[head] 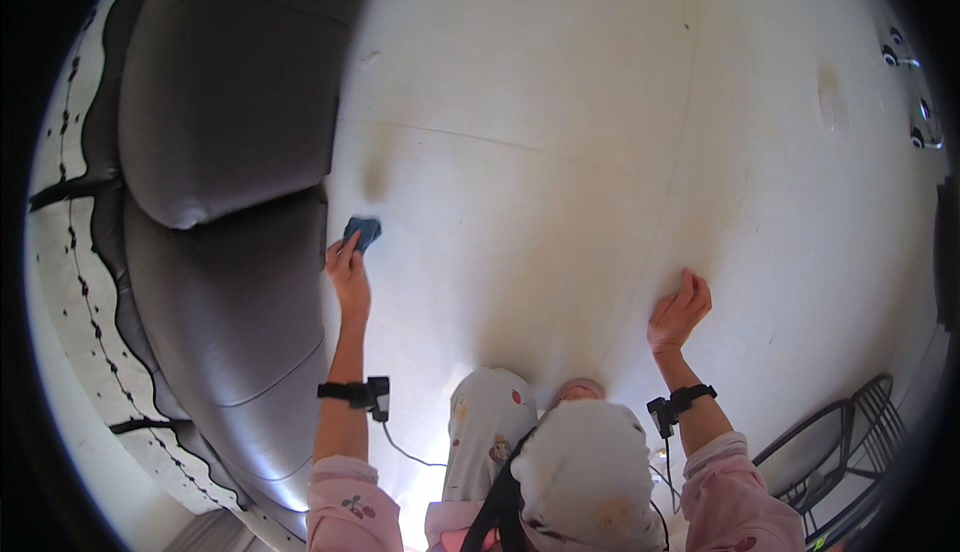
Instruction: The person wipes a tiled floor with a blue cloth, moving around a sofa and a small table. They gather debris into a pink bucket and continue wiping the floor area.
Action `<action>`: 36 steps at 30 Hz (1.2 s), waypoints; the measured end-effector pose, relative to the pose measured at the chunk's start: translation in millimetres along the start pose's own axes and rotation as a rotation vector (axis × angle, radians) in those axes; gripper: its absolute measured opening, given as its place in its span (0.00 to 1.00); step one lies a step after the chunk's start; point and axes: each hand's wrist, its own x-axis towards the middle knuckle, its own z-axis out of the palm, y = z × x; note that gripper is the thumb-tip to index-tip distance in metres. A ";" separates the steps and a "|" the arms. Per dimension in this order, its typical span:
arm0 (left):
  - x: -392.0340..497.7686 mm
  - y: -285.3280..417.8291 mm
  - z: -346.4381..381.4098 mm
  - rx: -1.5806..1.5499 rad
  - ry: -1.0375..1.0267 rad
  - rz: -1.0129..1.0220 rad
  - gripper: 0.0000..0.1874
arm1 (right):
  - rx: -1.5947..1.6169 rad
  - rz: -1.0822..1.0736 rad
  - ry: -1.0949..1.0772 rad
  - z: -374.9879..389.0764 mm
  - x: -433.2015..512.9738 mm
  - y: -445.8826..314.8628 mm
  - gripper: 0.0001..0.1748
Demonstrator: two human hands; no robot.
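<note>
My left hand (347, 270) grips a small dark blue folded cloth (365, 232) by its near edge, beside the front of the grey sofa. The cloth is low over the pale floor (525, 252); whether it touches cannot be told. Off to the right, my right hand (679, 313) is at or just above the floor, its fingers loosely bent and slightly apart, with nothing visible in it. Each wrist carries a black strap with a small device and a cable. My bent knees in white patterned trousers (491, 432) show between the arms.
A grey leather-like sofa (232, 101) runs down the left side, with a pale patterned cover (90, 297) behind it. Black chair-like metal frames (814, 447) stand at lower right. Metal legs with casters (890, 55) are at upper right. A clear object (832, 105) lies on the floor.
</note>
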 end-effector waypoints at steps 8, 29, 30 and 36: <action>-41.3 28.4 -162.9 -0.229 -0.057 -0.446 0.15 | -0.035 0.020 -0.041 7.7 -7.1 -5.4 0.33; 66.7 116.4 -136.5 -1.000 -0.463 -0.492 0.15 | 0.703 0.012 -0.733 -29.5 77.9 65.2 0.18; 81.1 116.1 -113.6 -0.973 -0.476 -0.519 0.15 | 0.702 0.258 -0.950 -47.1 106.8 54.4 0.08; 141.9 119.7 16.4 -1.116 -0.346 -0.508 0.10 | 0.713 -0.288 -1.190 -83.2 281.2 -116.8 0.23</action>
